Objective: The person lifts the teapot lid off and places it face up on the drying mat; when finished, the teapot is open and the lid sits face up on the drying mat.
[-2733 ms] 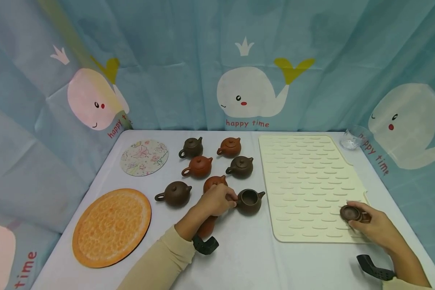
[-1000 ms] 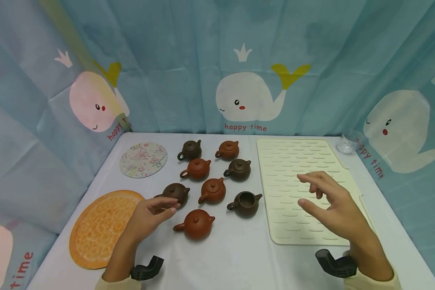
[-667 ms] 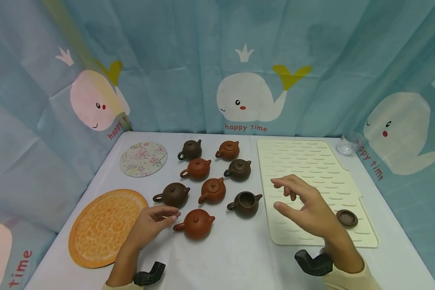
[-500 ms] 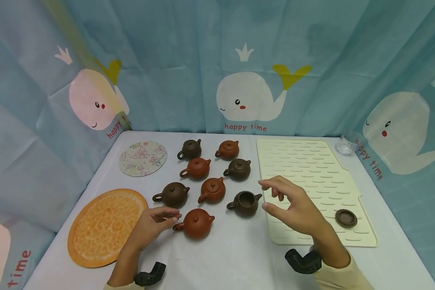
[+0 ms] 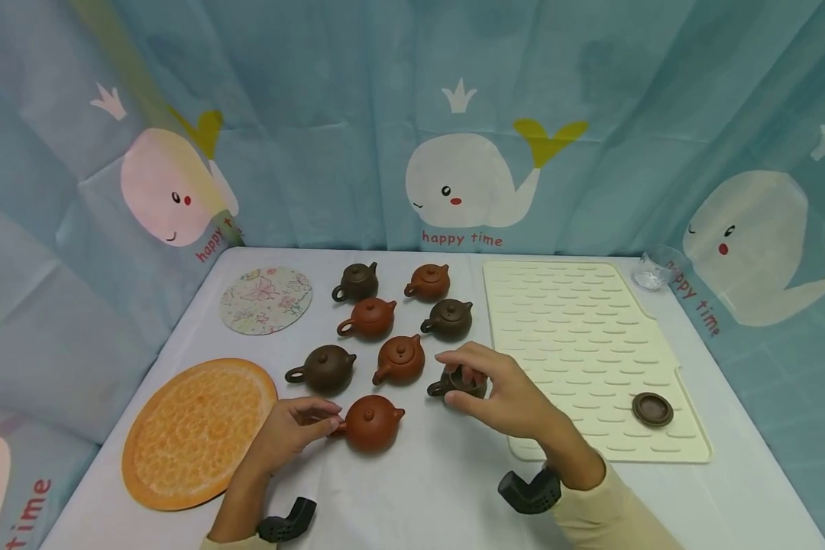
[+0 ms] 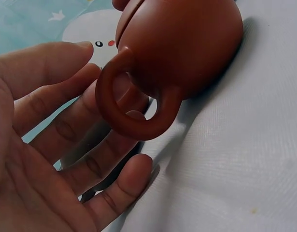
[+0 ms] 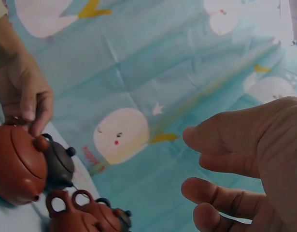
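In the head view my left hand point(image 5: 289, 431) is at the handle of the front red clay teapot point(image 5: 373, 426). Its relaxed fingers lie behind the ring handle point(image 6: 109, 106) in the left wrist view, with the thumb apart from it. My right hand point(image 5: 505, 393) hovers over the dark lidless teapot point(image 5: 469, 388), partly covering it. Thumb and fingers are spread and hold nothing, as the right wrist view also shows. On the cream ridged mat point(image 5: 564, 321) lies a dark round teapot lid point(image 5: 653, 410), hollow side up.
Behind stand a red teapot point(image 5: 400, 360), a dark teapot point(image 5: 328, 370) and several more lidded ones. A pizza-patterned round mat point(image 5: 199, 435) and a floral round mat point(image 5: 266, 300) lie left. A clear glass cup point(image 5: 651, 271) stands at the back right.
My right hand has let go of the dark lid on the mat and moved left over the lidless teapot. My left hand has left that teapot's handle and reached the front red teapot's handle.
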`<act>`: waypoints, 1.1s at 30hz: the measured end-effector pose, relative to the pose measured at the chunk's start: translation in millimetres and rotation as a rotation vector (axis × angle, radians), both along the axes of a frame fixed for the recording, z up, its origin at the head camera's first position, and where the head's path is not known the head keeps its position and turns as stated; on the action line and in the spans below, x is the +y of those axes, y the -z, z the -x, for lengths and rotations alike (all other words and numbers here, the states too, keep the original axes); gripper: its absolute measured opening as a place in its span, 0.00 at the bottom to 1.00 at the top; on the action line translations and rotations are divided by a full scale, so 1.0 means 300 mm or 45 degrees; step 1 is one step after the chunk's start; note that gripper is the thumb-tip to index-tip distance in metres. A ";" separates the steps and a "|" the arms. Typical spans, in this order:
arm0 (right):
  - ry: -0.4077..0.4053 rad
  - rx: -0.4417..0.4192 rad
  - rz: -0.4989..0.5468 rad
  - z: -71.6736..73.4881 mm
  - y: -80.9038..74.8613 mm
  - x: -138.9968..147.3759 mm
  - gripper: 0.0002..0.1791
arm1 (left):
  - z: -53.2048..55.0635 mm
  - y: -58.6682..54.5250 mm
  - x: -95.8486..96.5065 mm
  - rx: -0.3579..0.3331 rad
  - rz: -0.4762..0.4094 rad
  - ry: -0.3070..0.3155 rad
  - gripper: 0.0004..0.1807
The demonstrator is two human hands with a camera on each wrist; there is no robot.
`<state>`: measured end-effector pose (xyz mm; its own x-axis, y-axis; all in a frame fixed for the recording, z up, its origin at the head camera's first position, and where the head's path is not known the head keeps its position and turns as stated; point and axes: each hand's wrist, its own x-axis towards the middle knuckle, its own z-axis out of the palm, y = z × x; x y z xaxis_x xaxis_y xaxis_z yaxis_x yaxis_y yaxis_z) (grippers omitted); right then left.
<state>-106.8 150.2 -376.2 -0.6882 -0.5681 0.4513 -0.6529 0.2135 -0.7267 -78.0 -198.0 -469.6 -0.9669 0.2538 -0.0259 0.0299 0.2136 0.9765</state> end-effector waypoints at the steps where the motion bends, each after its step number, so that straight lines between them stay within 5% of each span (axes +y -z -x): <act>1: -0.016 -0.011 -0.001 0.002 0.008 -0.012 0.23 | 0.000 0.001 0.000 -0.001 0.011 -0.005 0.14; 7: -0.088 -0.097 -0.027 0.009 0.049 -0.078 0.23 | 0.003 0.009 -0.001 -0.022 0.053 -0.015 0.11; 21: -0.182 -0.102 -0.097 0.005 0.135 -0.221 0.21 | -0.001 0.023 -0.008 -0.098 0.028 0.014 0.10; 27: -0.151 -0.178 -0.146 0.009 0.180 -0.275 0.19 | 0.001 0.028 -0.007 -0.082 0.008 0.018 0.10; 33: -0.117 -0.124 -0.228 0.017 0.210 -0.310 0.16 | 0.009 0.039 -0.005 -0.062 -0.043 0.037 0.10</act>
<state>-111.8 57.3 -439.1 -0.6655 -0.6952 0.2717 -0.6041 0.2877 -0.7432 -80.6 -199.6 -481.2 -0.9568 0.2836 -0.0640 -0.0124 0.1802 0.9835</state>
